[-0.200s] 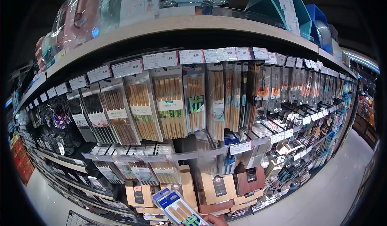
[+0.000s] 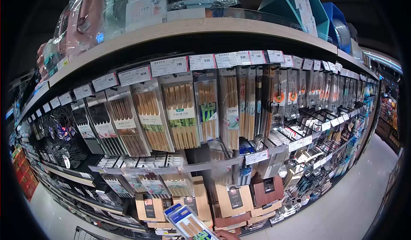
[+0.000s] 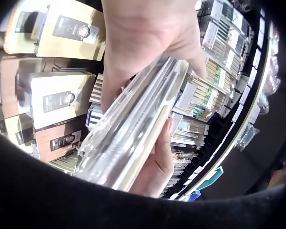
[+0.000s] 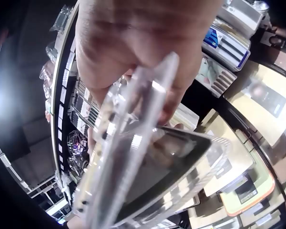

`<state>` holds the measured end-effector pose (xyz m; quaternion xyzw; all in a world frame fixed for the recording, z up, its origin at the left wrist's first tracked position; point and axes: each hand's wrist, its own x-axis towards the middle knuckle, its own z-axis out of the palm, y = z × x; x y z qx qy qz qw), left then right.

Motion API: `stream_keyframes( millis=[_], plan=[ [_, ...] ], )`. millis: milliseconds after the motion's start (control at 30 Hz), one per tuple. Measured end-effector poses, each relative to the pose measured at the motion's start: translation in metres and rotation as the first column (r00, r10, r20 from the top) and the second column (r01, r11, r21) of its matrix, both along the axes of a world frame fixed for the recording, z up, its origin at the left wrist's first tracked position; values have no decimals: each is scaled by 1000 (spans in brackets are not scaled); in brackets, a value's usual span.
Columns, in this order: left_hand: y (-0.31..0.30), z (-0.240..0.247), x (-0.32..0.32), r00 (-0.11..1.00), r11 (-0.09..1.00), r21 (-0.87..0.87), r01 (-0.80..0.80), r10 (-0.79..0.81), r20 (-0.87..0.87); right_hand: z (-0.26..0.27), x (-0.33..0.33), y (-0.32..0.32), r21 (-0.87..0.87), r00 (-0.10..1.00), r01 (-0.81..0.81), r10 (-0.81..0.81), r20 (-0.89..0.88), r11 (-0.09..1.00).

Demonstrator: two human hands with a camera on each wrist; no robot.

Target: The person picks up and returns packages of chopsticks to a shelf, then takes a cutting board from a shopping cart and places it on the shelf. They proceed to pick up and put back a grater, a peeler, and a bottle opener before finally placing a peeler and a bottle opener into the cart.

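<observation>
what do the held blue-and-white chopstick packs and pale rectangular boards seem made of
Blue-and-white chopstick packs: probably clear glossy plastic, given sharp glints; tan sticks inside look like bamboo or wood. Pale rectangular boards: perhaps matte wood, from their tan tone.

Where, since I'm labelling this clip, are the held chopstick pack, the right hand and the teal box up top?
Chopstick pack (image 2: 191, 226), head view: its front face, near the middle.
Right hand (image 4: 140, 47), right wrist view: the palm side.
Teal box (image 2: 277, 1), head view: its left outer side.
</observation>
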<state>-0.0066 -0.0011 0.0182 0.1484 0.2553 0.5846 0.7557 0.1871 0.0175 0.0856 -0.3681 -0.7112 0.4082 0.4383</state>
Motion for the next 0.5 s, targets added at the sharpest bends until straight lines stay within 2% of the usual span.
stream_keyframes(
  millis=[33, 67, 100, 167, 200, 267, 300, 367, 433, 500],
  plan=[
    [-1, 9, 2, 994, 1000, -27, -3, 6, 110, -3, 2, 2, 0, 1000, 1, -1, -2, 1000],
    [-3, 15, 2, 976, 998, -57, -2, 15, 216, -5, 4, 3, -123, 995, -45, 34, -91, 991],
    [-4, 16, 2, 977, 998, -58, -1, 13, 211, -5, 7, 4, -237, 981, -101, 58, -183, 966],
    [-5, 20, 1, 974, 984, -164, -74, 106, 199, -23, 16, 16, -226, 985, -101, 66, -158, 969],
    [-5, 24, 2, 976, 984, -163, -70, 101, 191, -22, 27, 24, -228, 986, -96, 60, -157, 969],
    [-4, 33, -3, 985, 960, -224, -169, 172, -5, -11, 45, 39, -233, 985, -81, 42, -166, 969],
    [-2, 30, -9, 986, 961, -222, -163, 163, -21, 0, 48, 45, -237, 984, -73, 32, -173, 969],
    [-3, 22, -21, 983, 951, -256, -171, 184, 28, 85, 54, 56, -104, 915, -59, 12, -403, 993],
    [-8, 29, -24, 982, 952, -251, -174, 185, 21, 155, 63, 79, -90, 891, -19, -24, -452, 996],
    [-12, 35, -25, 982, 954, -239, -179, 189, 17, 198, 65, 110, 57, 859, 18, 14, -512, 998]
  ],
)
